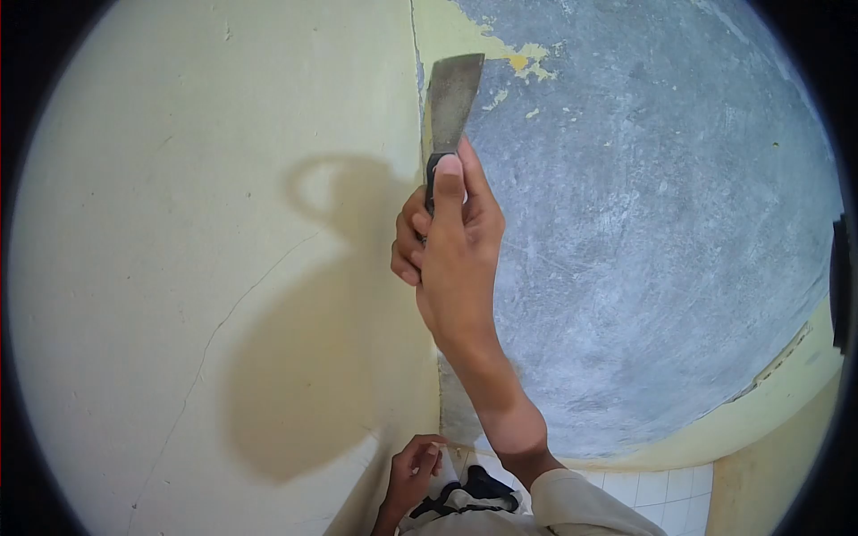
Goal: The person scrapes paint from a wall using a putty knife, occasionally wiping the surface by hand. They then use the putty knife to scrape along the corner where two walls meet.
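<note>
My right hand [460, 232] is raised in front of the wall corner, wrapped round the dark handle of a putty knife [456, 98]. Its thumb presses near the base of the blade, and the index finger reaches up along the right side. The broad, worn metal blade points upward and overlaps the remaining pale yellow paint [447, 31] beside the corner. Low in the view, my left hand [414, 469] hangs near my body with its fingers curled in and no object visible in it.
To the left stands a cream wall [161, 223] with a long thin crack and my shadow on it. The grey wall [643, 232] at right is mostly bare of paint, with a yellow band below. White floor tiles [652, 487] and my dark footwear [487, 482] show at the bottom.
</note>
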{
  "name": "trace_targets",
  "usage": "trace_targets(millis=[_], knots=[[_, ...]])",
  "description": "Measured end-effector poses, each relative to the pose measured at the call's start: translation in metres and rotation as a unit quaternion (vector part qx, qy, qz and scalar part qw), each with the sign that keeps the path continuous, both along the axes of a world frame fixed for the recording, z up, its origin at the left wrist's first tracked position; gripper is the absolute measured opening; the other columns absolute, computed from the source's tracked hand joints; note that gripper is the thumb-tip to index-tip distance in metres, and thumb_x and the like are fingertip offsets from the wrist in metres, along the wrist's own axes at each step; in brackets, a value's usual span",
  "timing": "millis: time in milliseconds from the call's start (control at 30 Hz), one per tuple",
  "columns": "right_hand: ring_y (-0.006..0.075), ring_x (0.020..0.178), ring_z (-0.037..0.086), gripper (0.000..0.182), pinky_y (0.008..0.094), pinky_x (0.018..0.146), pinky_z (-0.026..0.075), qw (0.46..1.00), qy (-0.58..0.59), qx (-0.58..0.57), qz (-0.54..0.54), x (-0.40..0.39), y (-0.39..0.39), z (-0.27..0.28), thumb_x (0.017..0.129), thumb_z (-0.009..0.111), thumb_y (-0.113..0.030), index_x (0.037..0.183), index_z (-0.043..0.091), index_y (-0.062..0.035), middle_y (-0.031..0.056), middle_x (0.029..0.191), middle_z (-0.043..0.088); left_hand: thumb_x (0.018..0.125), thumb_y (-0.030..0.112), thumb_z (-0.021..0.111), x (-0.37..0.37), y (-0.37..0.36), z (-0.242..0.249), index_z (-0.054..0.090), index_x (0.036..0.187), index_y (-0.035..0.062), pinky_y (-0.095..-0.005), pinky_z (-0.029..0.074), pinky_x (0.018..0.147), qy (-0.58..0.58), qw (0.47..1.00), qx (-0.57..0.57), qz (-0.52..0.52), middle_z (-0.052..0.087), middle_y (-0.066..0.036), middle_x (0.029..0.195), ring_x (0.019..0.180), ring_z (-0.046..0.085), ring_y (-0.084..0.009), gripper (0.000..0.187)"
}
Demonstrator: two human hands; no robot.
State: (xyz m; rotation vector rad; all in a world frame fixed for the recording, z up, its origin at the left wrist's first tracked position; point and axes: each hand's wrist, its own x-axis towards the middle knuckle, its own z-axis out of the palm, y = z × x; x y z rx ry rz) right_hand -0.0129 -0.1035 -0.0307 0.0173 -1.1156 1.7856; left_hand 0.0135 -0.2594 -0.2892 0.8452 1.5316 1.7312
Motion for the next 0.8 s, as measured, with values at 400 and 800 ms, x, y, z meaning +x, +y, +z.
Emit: trace_targets(millis=[400,800], knots=[[0.0056,0.045,0.032,0.048,0.0213,0.038,0.026,0.998,0.044,-0.038,0.017,0.0,-0.002,-0.004,0.102,0.044,-0.032,0.144,0.032,-0.0116,-0.003,0.065,0.034,0.1,0.014,0.048,0.005,-0.006,0.005,0.06,0.109,0.0023,-0.0226,0.042,0.058,0.001,0.999,0.011,0.043,0.054,-0.001,0.071,0.064,0.05,-0.0066,0.02],[0.007,0.042,0.032,0.053,0.0231,0.037,0.028,1.0,-0.027,-0.012,-0.004,0.056,0.009,-0.023,0.102,0.041,-0.041,0.139,0.035,-0.0039,-0.0016,0.059,0.034,0.101,0.022,0.046,-0.002,0.023,0.013,0.059,0.107,0.0014,-0.0229,0.038,0.052,0.033,0.994,0.079,0.067,0.051,-0.002,0.067,0.058,0.047,-0.0079,0.025]])
